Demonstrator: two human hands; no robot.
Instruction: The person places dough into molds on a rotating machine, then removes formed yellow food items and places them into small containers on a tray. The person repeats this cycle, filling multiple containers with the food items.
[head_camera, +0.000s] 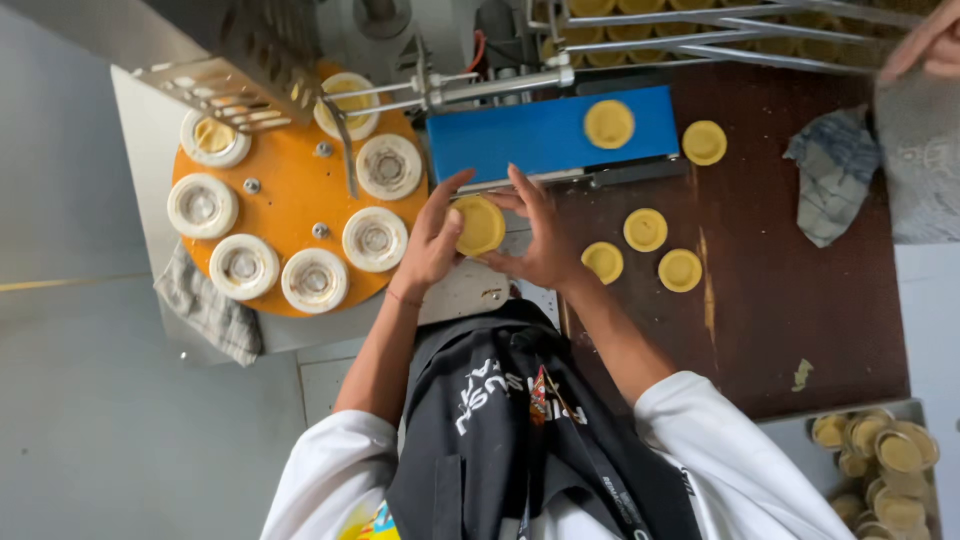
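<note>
We look down on a dark brown bench (780, 330) beside an orange round turntable (290, 190) carrying white ring moulds (375, 239); a blue conveyor belt (530, 135) holds one yellow tart shell (609, 124); four more shells (645, 230) lie on the bench; our left hand (432, 240) and right hand (540, 235) together pinch another shell (480, 226) between their fingers, just above the belt's near edge; a crumpled cloth (835, 175), perhaps a rag, lies well apart.
</note>
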